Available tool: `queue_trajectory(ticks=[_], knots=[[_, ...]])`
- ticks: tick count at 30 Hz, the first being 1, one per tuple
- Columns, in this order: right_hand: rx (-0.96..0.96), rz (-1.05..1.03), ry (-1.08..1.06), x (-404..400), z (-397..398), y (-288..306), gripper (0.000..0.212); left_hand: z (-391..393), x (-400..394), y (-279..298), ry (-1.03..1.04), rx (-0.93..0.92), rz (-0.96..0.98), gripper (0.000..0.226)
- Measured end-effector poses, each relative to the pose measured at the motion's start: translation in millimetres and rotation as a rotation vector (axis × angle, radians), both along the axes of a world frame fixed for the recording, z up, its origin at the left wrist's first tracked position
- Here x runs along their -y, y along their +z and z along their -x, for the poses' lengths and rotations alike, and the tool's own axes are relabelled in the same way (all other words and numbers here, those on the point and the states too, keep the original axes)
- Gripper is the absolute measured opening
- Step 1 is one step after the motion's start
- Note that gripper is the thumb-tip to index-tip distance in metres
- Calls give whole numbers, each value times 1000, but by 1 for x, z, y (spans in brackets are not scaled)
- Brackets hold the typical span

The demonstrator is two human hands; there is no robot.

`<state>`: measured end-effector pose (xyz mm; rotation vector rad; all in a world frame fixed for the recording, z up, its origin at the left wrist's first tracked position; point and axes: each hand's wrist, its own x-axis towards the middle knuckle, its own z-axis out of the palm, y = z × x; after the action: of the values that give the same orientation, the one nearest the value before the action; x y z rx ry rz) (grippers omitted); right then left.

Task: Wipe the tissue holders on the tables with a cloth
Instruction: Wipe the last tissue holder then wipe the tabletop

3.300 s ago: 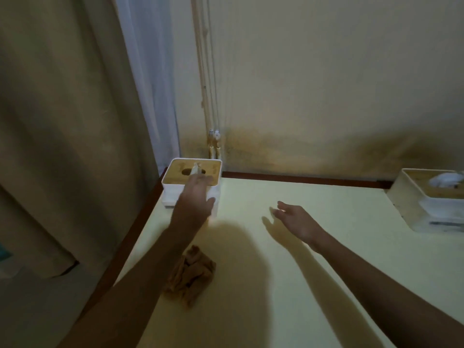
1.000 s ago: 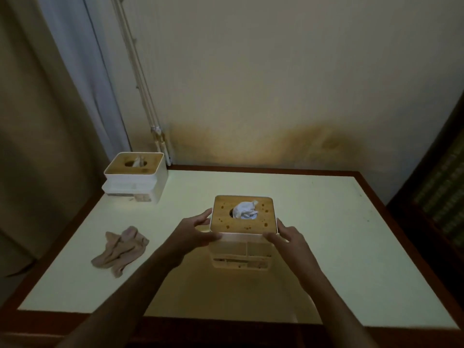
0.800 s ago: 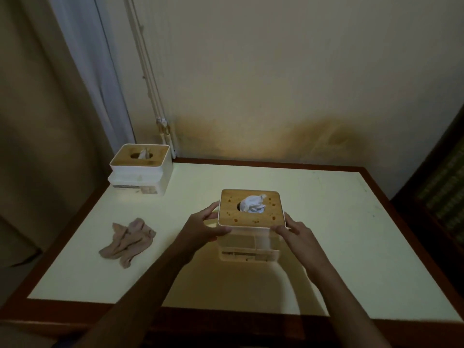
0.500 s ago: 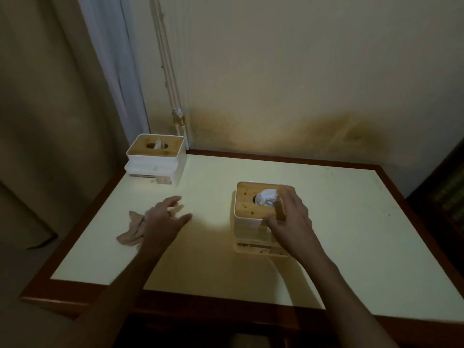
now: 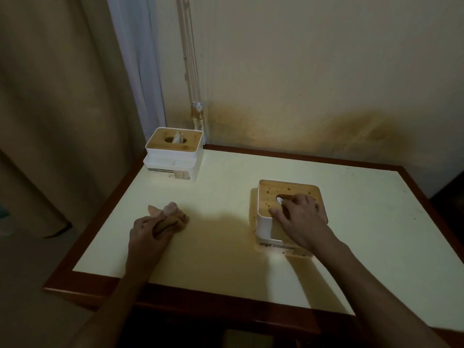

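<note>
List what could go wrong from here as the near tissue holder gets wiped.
1. The right hand presses on the near tissue holder right at its opening, so the tissue may get pushed in or soiled.
2. The left hand grips the cloth bunched up; a wad may wipe the spotted wooden lid poorly.

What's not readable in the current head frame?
- Tissue in the near tissue holder: mostly hidden under the right hand.
- Cloth: partly hidden inside the left hand, which grips it.
- Label on the far tissue holder: too small and dim to read.
- Table near right corner: cut off by the right forearm and the frame edge.
</note>
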<state>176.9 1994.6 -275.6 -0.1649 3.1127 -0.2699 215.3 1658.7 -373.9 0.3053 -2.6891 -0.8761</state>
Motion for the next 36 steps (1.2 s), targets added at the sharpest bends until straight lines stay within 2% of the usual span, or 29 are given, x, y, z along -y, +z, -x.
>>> queue_trajectory(ticks=[5,8,11,13,15,19,25,27,30,36], knots=[[134,102,4,0,9,8,51,4,5,-6,-29,-85,3,47],[118,242,-6,2,7,9,39,2,3,-1,-73,-125,-72,38],[98,154,22,0,5,10,41,-2,-7,16,-20,-104,-302,32],[92,73,31,-4,7,11,48,1,-16,30,3,-36,-451,38],[70,60,33,-10,8,13,51,6,-25,42,-84,-38,-484,46],[54,118,57,-26,9,17,47,15,-50,75,-268,-73,-580,42],[-26,215,68,-64,10,25,35,37,-100,118,-429,149,-1028,45],[-42,248,117,-65,8,25,35,45,-118,127,-457,193,-1056,41],[-27,193,185,-60,10,21,36,53,-144,133,-463,225,-1095,33],[30,53,215,-46,19,6,45,63,-168,125,-357,90,-845,42]])
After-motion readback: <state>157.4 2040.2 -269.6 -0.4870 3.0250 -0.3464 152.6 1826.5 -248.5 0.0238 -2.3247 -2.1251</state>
